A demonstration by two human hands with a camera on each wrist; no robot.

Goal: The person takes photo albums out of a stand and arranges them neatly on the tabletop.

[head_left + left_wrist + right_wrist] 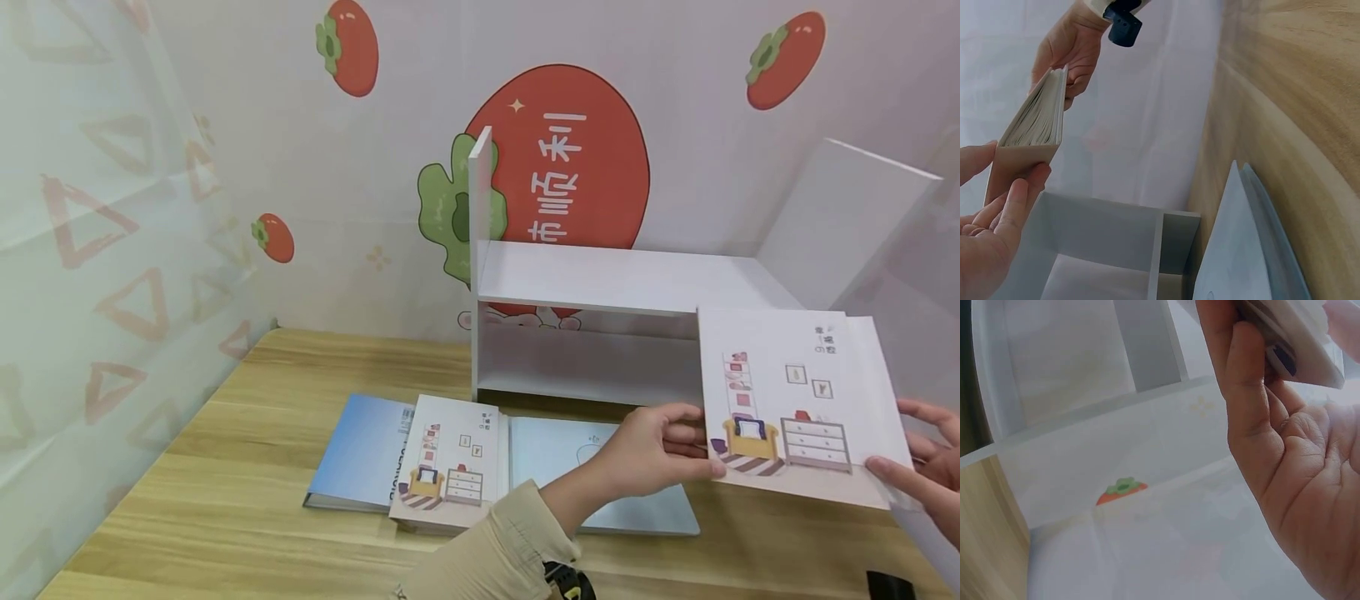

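Between my two hands a thick book (765, 358) is held up off the table, its white cover printed with a yellow armchair and a chest of drawers. My left hand (652, 450) pinches the book's left edge, thumb on the cover. At the opposite edge my right hand (930, 467) grips it, also with the thumb in front. The left wrist view shows the closed book's page block (1038, 115) between both hands. In the right wrist view, curled fingers (1247, 381) lie against a corner of the book (1316, 359).
A white desk shelf (600, 279) stands at the back, its right panel (847, 221) leaning outward. On the wooden table (225, 467) lie a blue book (356, 454), a second book (450, 442) with the armchair cover overlapping it, and a pale blue book (645, 512) partly behind my left arm.
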